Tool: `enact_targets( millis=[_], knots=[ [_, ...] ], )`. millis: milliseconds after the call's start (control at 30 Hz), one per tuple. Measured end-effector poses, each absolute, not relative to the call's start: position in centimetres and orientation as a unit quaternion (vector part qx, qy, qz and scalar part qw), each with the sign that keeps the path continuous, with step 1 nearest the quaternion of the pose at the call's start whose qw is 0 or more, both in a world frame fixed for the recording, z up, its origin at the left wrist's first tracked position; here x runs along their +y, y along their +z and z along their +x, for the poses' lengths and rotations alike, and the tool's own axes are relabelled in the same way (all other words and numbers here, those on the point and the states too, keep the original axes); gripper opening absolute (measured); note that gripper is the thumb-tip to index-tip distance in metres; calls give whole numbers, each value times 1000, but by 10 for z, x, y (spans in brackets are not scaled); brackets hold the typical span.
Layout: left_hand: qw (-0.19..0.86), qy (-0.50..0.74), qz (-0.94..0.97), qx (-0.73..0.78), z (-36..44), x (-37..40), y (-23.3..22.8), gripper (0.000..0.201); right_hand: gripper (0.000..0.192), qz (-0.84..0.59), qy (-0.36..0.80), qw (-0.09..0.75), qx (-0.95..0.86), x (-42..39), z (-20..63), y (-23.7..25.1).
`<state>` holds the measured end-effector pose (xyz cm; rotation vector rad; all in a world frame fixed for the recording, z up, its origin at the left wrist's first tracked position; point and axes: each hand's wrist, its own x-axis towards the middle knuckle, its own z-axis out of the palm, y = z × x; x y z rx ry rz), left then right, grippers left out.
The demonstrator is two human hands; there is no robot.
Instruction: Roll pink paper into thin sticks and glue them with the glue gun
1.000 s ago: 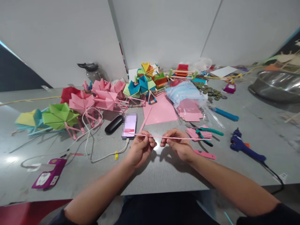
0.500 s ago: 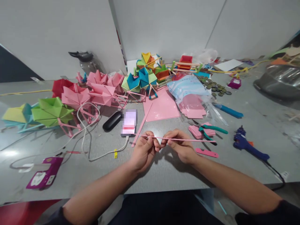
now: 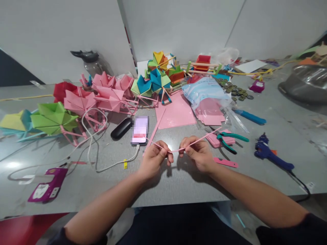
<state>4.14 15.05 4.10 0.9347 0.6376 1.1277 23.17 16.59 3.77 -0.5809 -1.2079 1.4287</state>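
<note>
I pinch a thin pink paper strip point(image 3: 178, 147) in both hands, left hand point(image 3: 153, 160) and right hand point(image 3: 198, 153) close together, each grip clamped on it so it bends into a V between them, above the desk point(image 3: 178, 183).

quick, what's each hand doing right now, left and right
Left hand: closed, pinching the thin pink paper strip left of its bend.
Right hand: closed, pinching the same strip right of the bend.
</note>
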Motion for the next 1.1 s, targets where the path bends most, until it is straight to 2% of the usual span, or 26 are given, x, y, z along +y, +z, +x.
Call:
enact_targets(
  millis=[167, 433, 600, 833, 1100],
  knots=[
    [708, 462, 464, 264, 27, 158, 45, 43, 26, -234, 643, 507, -524, 168, 239, 39],
    [685, 530, 403, 297, 28, 158, 46, 42, 23, -260, 603, 530, -536, 169, 243, 42],
    [684, 515, 422, 298, 30, 157, 43, 41, 18, -254, 606, 547, -519, 169, 242, 43],
    [704, 502, 439, 244, 38, 148, 35, 33, 11, -220, 627, 504, -551, 158, 229, 41],
    [728, 496, 420, 220, 44, 142, 29, 32, 3, -239, 548, 533, -599, 152, 223, 39]
  ],
)
